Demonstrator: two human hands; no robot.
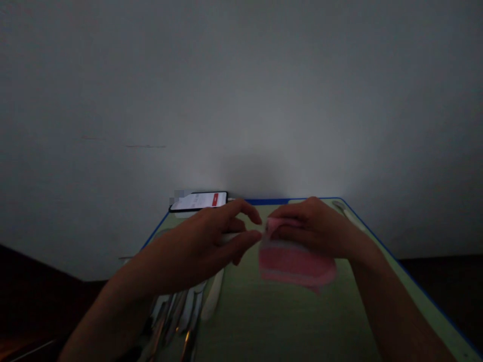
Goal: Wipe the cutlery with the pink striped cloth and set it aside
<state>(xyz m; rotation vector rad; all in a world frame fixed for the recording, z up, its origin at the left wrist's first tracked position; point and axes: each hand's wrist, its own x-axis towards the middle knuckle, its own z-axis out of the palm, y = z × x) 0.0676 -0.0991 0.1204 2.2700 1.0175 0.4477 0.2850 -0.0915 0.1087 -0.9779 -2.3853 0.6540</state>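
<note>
Pretty dark shot. Near left edge of the green table (264,322): a bunch of metal cutlery (173,322) w/ a white utensil (213,296) right beside it. Mid-table, left hand (211,241) has its fingers pinched on a pale slim piece (231,236), can't tell what it is tbh. Right hand (317,226) is just beside it, clamped on the top of a pink cloth (296,264), rest of it drooping toward the table. Far left corner: phone (198,200), screen lit. Far right corner: a spoon (345,211).
</note>
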